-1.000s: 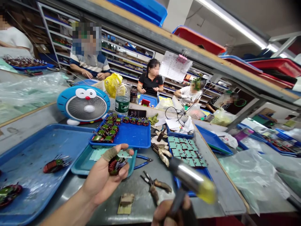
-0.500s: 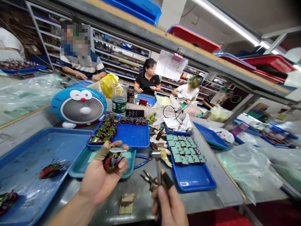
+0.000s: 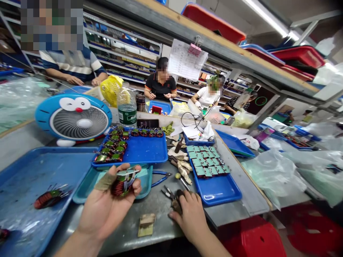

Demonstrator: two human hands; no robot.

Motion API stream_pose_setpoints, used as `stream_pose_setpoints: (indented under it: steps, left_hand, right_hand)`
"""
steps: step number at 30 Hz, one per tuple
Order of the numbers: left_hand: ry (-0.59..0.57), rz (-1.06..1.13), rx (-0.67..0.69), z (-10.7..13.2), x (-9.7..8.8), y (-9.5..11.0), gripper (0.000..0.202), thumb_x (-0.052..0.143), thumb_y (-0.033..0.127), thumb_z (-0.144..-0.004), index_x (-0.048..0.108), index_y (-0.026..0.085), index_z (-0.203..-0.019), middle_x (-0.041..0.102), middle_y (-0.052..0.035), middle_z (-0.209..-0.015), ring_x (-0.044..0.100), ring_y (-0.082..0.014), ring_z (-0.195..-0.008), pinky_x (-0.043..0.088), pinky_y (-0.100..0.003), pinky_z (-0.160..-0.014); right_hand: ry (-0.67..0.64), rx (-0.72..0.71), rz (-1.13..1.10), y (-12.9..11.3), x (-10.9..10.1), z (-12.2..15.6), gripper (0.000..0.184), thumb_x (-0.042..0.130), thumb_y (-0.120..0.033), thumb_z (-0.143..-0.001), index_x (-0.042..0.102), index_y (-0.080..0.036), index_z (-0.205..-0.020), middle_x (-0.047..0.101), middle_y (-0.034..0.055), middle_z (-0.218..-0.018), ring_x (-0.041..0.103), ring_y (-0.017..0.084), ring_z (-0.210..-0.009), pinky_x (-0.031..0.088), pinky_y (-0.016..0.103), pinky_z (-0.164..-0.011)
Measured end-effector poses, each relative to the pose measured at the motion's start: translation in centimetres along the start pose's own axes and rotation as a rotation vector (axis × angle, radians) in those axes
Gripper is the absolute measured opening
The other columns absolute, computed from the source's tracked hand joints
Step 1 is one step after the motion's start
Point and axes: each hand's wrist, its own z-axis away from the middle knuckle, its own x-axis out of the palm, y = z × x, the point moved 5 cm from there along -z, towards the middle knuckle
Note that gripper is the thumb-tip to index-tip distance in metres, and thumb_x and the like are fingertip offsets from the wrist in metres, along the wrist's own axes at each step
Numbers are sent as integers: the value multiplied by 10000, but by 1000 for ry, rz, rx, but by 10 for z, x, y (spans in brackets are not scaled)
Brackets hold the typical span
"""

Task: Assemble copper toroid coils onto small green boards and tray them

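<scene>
My left hand (image 3: 107,203) is raised, palm up, its fingers curled around a copper-wound ring coil (image 3: 120,187) with a small pale green board on its top. A cloth wrap covers the thumb. My right hand (image 3: 190,212) is low at the table, fingers and thumb closed around the dark handles of small pliers (image 3: 167,192), whose jaws point away to the left. Just beyond that hand lies the hammer (image 3: 184,184), its metal shaft partly showing and the rest hidden. Blue-handled pliers (image 3: 160,179) rest between the hands, near a teal tray (image 3: 148,184).
A blue tray (image 3: 147,151) holds several coils; another (image 3: 219,192) carries coils topped with green boards. At left, a large blue tray (image 3: 53,160) contains loose coils. A cartoon fan (image 3: 84,123) and bottle (image 3: 127,109) stand behind. A shelf (image 3: 214,46) crosses overhead. Co-workers sit opposite.
My right hand has let go of the hammer, which now lies on the table, and has closed on the small pliers' handles. My left hand still holds the coil. The view has shifted.
</scene>
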Motion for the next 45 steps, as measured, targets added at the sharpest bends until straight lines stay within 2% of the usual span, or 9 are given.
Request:
stream_pose_setpoints:
  steps: [3, 5, 11, 13, 16, 21, 25, 36, 45]
  left_hand:
    - [-29, 15, -15, 3, 0, 3, 420, 1001, 299, -606, 793, 184, -952, 759, -137, -1071, 661, -254, -780, 615, -360, -644]
    - [-43, 26, -19, 4, 0, 5, 445, 991, 275, -612, 797, 172, -999, 748, -134, -1067, 646, -242, -767, 592, -331, -600]
    - [-103, 126, -110, 1, 1, 0, 347, 806, 349, -844, 787, 78, -1061, 714, -145, -953, 581, -173, -660, 528, -258, -506]
    - [-132, 138, -128, 1, 4, -2, 358, 793, 392, -867, 787, 76, -1036, 706, -130, -899, 561, -153, -625, 513, -242, -490]
    - [-170, 75, -90, 2, 9, -3, 348, 852, 432, -828, 780, 130, -985, 706, -98, -868, 557, -145, -605, 509, -232, -482]
    - [-187, -138, 118, 8, 13, 4, 462, 899, 575, -742, 754, 217, -996, 744, -69, -855, 613, -172, -613, 530, -236, -499]
    - [-128, -210, 186, 14, 10, 5, 542, 951, 583, -665, 736, 246, -1031, 792, -71, -918, 700, -199, -697, 610, -265, -615]
    - [-184, -315, 369, 18, 7, 11, 520, 936, 561, -699, 735, 238, -1054, 821, -71, -961, 756, -204, -709, 641, -243, -612]
    - [-184, -314, 404, 16, 3, 9, 469, 944, 527, -702, 766, 214, -1002, 798, -29, -954, 781, -185, -820, 658, -201, -732]
  right_hand:
    - [-5, 28, -105, 4, 2, 1, 134, 826, -160, -779, 735, -190, -873, 722, 138, -1046, 602, 390, -1084, 396, 598, -1042]
    - [-6, 50, -231, 7, -4, -2, 86, 788, -265, -842, 729, -203, -835, 711, 117, -995, 614, 365, -1058, 436, 554, -1023]
    - [-77, 253, -782, -2, -14, 9, 575, 370, -631, -1072, 651, -185, -1299, 749, 154, -1188, 745, 297, -1026, 604, 420, -847]
    - [-246, 341, -1088, -17, -12, 19, 561, 512, -632, -1017, 610, -190, -1350, 759, 119, -1070, 760, 267, -912, 600, 368, -739]
    - [-483, 314, -1312, -54, -28, 27, 638, 810, -448, -853, 579, -265, -1419, 727, 32, -1053, 725, 209, -914, 560, 330, -828]
    - [-359, -61, -424, -104, -75, 10, 159, 653, -195, -927, 673, -251, -1074, 679, 49, -1084, 651, 249, -1010, 529, 387, -944]
    - [-272, -311, 19, -134, -84, -2, 125, 605, -144, -962, 628, -230, -1051, 640, 92, -1141, 621, 297, -1067, 536, 448, -958]
    - [-279, -496, 293, -163, -99, -10, 57, 580, -203, -1007, 617, -214, -965, 638, 82, -995, 590, 274, -901, 470, 400, -790]
    - [-300, -528, 398, -159, -99, -17, 26, 557, -234, -1001, 577, -233, -1019, 651, 72, -1003, 579, 277, -888, 425, 382, -740]
